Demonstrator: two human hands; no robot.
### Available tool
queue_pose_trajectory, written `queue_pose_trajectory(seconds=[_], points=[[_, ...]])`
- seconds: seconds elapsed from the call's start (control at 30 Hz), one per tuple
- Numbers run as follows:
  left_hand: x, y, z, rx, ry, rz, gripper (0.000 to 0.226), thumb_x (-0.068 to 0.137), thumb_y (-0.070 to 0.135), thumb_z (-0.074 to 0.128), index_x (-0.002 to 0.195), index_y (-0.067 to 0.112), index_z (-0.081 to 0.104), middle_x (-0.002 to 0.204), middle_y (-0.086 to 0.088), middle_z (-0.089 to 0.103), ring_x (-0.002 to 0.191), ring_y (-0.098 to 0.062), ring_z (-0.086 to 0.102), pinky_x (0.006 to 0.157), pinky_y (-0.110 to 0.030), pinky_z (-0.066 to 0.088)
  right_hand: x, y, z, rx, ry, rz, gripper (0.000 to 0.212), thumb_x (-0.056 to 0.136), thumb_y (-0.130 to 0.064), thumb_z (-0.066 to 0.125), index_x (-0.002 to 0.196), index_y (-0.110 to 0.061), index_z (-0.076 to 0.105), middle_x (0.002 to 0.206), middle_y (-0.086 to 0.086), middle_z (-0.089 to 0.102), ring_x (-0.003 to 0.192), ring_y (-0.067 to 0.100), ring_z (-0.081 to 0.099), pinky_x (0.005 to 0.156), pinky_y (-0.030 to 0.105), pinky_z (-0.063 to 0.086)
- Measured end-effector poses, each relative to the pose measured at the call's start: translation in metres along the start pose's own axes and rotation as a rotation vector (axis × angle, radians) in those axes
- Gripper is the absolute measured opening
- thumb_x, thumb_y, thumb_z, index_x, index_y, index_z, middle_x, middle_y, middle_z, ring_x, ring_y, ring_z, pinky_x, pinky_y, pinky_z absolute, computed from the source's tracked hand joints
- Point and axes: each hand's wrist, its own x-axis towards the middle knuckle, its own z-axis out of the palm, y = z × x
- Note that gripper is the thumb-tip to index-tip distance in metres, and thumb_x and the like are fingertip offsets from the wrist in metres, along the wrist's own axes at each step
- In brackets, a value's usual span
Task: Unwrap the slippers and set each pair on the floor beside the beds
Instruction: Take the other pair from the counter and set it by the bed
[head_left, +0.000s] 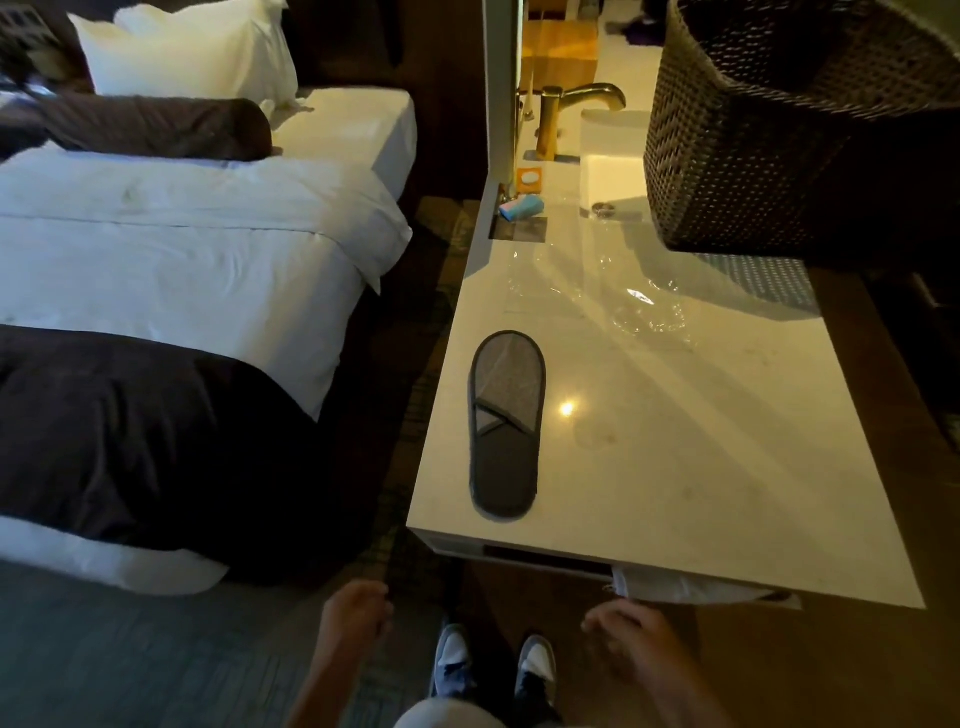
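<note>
A flat grey slipper pair (506, 426), stacked as one, lies on the pale stone counter (701, 467) near its front left corner. A crumpled clear plastic wrapper (644, 306) rests further back on the counter. My left hand (356, 616) hangs low in front of the counter, fingers loosely curled and holding nothing. My right hand (626, 636) hangs below the counter's front edge, also loosely curled and empty. Both hands are well short of the slipper pair. The bed (182, 270) with white sheets and a dark runner stands to the left.
A dark woven basket (769, 130) sits at the counter's back right, beside a sink and brass tap (571, 111). Small toiletry packets (522, 200) lie near the wall edge. A narrow carpeted aisle (415, 322) runs between bed and counter. My shoes (493, 670) stand on the floor below.
</note>
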Motion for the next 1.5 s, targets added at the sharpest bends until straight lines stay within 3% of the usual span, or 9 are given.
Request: queue_pose_trajectory(seconds=[0.13, 0.33, 0.53, 0.83, 0.97, 1.1, 1.2, 1.33, 1.5], points=[[-0.003, 0.067, -0.001, -0.011, 0.033, 0.22, 0.018, 0.094, 0.001, 0.055, 0.101, 0.016, 0.061, 0.087, -0.012, 0.065, 0.071, -0.02, 0.062, 0.059, -0.026, 0.051, -0.032, -0.068, -0.004, 0.196, -0.154, -0.181, 0.028, 0.1, -0.019, 0.051, 0.103, 0.001, 0.07, 0.103, 0.016, 0.075, 0.093, 0.032, 0.07, 0.08, 0.042, 0.053], [0.011, 0.153, 0.018, -0.032, 0.056, 0.442, 0.019, 0.095, 0.011, 0.057, 0.109, 0.023, 0.059, 0.09, 0.0, 0.065, 0.079, -0.014, 0.066, 0.064, -0.022, 0.053, -0.041, -0.163, 0.011, 0.214, -0.003, -0.458, 0.023, 0.1, -0.016, 0.048, 0.106, -0.005, 0.068, 0.106, 0.014, 0.073, 0.098, 0.03, 0.071, 0.089, 0.047, 0.055], [0.029, 0.195, 0.062, -0.031, -0.035, 0.401, 0.034, 0.092, 0.01, 0.06, 0.125, 0.015, 0.054, 0.091, -0.001, 0.062, 0.079, -0.013, 0.061, 0.062, -0.022, 0.049, 0.016, -0.221, 0.034, 0.023, 0.242, -0.46, 0.016, 0.093, -0.012, 0.054, 0.104, -0.012, 0.065, 0.101, 0.011, 0.069, 0.089, 0.026, 0.068, 0.077, 0.04, 0.058], [0.038, 0.196, 0.109, 0.281, 0.054, 0.312, 0.041, 0.093, 0.026, 0.064, 0.127, 0.01, 0.048, 0.082, 0.008, 0.045, 0.061, -0.003, 0.044, 0.046, -0.015, 0.03, 0.078, -0.217, 0.058, -0.473, 0.357, -0.334, 0.008, 0.087, -0.016, 0.056, 0.085, -0.011, 0.05, 0.081, 0.008, 0.054, 0.079, 0.027, 0.054, 0.05, 0.026, 0.033], [0.045, 0.189, 0.116, 0.343, 0.052, 0.319, 0.019, 0.092, 0.031, 0.062, 0.099, 0.017, 0.051, 0.082, 0.002, 0.056, 0.064, -0.007, 0.054, 0.047, -0.018, 0.037, 0.085, -0.215, 0.066, -0.498, 0.412, -0.315, 0.02, 0.088, -0.023, 0.061, 0.101, -0.008, 0.057, 0.098, 0.013, 0.063, 0.091, 0.032, 0.062, 0.06, 0.028, 0.038], [0.054, 0.19, 0.121, 0.315, 0.068, 0.287, 0.015, 0.091, 0.032, 0.063, 0.094, 0.019, 0.055, 0.077, 0.002, 0.058, 0.063, -0.007, 0.057, 0.046, -0.02, 0.039, 0.085, -0.216, 0.07, -0.549, 0.445, -0.324, 0.031, 0.089, -0.025, 0.064, 0.113, -0.006, 0.057, 0.11, 0.013, 0.065, 0.104, 0.034, 0.063, 0.067, 0.03, 0.04], [0.062, 0.194, 0.122, 0.305, 0.066, 0.262, 0.02, 0.088, 0.03, 0.067, 0.092, 0.011, 0.063, 0.069, 0.003, 0.056, 0.056, -0.006, 0.052, 0.043, -0.019, 0.036, 0.089, -0.215, 0.069, -0.525, 0.449, -0.325, 0.03, 0.087, -0.027, 0.068, 0.108, -0.007, 0.058, 0.1, 0.011, 0.065, 0.096, 0.03, 0.064, 0.061, 0.027, 0.038], [0.067, 0.194, 0.119, 0.196, 0.035, 0.238, 0.015, 0.085, 0.023, 0.072, 0.087, 0.015, 0.059, 0.075, 0.001, 0.058, 0.064, -0.008, 0.056, 0.05, -0.02, 0.042, 0.086, -0.216, 0.064, -0.438, 0.417, -0.346, 0.022, 0.085, -0.026, 0.071, 0.083, -0.008, 0.058, 0.064, 0.0, 0.051, 0.064, 0.019, 0.055, 0.045, 0.023, 0.03], [0.065, 0.19, 0.112, 0.05, -0.104, 0.23, 0.027, 0.084, 0.019, 0.073, 0.107, 0.018, 0.06, 0.088, 0.003, 0.061, 0.081, -0.01, 0.062, 0.063, -0.024, 0.054, 0.067, -0.207, 0.059, -0.162, 0.266, -0.372, 0.019, 0.087, -0.021, 0.069, 0.075, -0.007, 0.063, 0.071, 0.007, 0.063, 0.071, 0.024, 0.065, 0.062, 0.032, 0.052]])
